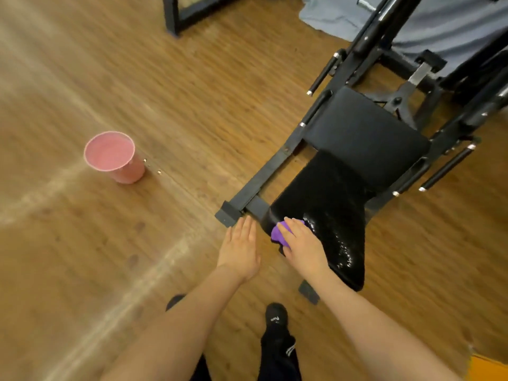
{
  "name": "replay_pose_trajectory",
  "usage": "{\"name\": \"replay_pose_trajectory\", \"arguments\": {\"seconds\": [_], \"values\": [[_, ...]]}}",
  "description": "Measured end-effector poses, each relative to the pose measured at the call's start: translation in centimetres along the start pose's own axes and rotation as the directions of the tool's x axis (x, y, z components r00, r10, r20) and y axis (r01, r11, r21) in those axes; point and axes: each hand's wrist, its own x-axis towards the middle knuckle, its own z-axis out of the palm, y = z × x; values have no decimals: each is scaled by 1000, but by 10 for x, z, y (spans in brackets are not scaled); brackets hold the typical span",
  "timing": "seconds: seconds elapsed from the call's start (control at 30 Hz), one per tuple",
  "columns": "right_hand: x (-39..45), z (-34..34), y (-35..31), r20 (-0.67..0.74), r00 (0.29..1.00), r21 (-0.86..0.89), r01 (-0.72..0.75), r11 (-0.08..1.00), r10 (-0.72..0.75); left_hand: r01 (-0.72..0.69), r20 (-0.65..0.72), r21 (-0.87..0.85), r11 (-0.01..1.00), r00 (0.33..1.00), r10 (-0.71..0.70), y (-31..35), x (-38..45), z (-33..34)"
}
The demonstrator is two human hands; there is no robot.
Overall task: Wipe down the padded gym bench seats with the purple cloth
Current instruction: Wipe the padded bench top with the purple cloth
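Head view. The right hand (301,244) lies palm down at lower centre of the frame, fingers laid over the purple cloth (281,234) and pressing it onto the near left corner of the seat pad (324,199). Whether the fingers curl round the cloth or lie flat on it cannot be told — only the back of the hand shows. The cloth is bunched; a small part shows at the fingertips and beside the thumb.

The seat pad is black and glossy, with beaded wet patches on the part just right of the hand. A second black pad (362,125) sits above it in the frame, matte, the two nearly touching.

The left hand (240,248) is just left of the right hand, fingers straight and held together, holding nothing. It sits over the wooden floor (82,64), fingertips close to the black frame bar (261,185) — contact cannot be confirmed.

A pink bucket (114,156) stands upright on the floor at centre left, well apart from the bench. A black-socked foot (276,317) shows at bottom centre.
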Motion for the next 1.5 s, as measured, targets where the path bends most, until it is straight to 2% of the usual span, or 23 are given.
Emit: {"name": "replay_pose_trajectory", "arguments": {"seconds": [0.1, 0.23, 0.4, 0.53, 0.6, 0.67, 0.73, 0.8, 0.87, 0.93, 1.13, 1.2, 1.3, 1.4, 1.43, 1.47, 1.5], "values": [[-1, -15, 34, 93, 972, -5, 215, 977, -214, 79, -59, -91, 993, 995, -84, 35, 3, 13], [4, -32, 65, 228, 875, 2, 438, 899, -426, 188, -72, -279, 942, 974, -216, 86, 0, 36], [49, -50, 40, 241, 817, -8, 542, 840, -524, 329, -76, -486, 810, 907, -415, 123, -20, 58], [80, -43, 23, 381, 714, -97, 662, 743, -587, 401, -55, -539, 741, 861, -506, 141, -14, 74], [81, -39, 30, 394, 668, -113, 717, 688, -632, 427, -43, -586, 688, 832, -554, 155, -10, 84], [75, -41, 39, 409, 602, -161, 787, 595, -686, 446, -17, -631, 635, 810, -586, 173, -9, 91], [69, -46, 48, 462, 479, -200, 876, 438, -747, 501, 17, -652, 569, 760, -650, 198, -3, 92], [64, -53, 60, 545, 338, -177, 941, 289, -767, 518, 65, -723, 457, 709, -702, 224, 11, 89], [66, -57, 63, 574, 260, -124, 965, 231, -777, 547, 127, -778, 310, 619, -775, 250, 25, 88], [72, -63, 53, 584, 237, -99, 970, 222, -776, 557, 165, -800, 223, 561, -811, 266, 31, 89], [96, -46, 28, 468, 297, -155, 955, 254, -832, 552, 132, -810, 199, 501, -855, 291, 29, 107], [82, -41, 33, 484, 239, -190, 968, 166, -842, 560, 137, -808, 182, 479, -867, 304, 29, 110], [52, -40, 58, 549, 81, -138, 990, 6, -832, 572, 143, -807, 149, 433, -890, 320, 27, 112], [31, -44, 88, 570, -27, -73, 994, -83, -821, 577, 170, -811, 97, 391, -904, 333, 28, 112], [30, -47, 92, 580, -38, -61, 994, -90, -814, 559, 178, -826, 70, 378, -909, 337, 30, 113], [31, -52, 91, 581, -17, -52, 997, -59, -814, 539, 181, -841, 47, 363, -914, 339, 32, 115], [35, -55, 87, 577, 32, -54, 999, 1, -816, 524, 179, -851, 32, 348, -920, 339, 34, 116]]}}
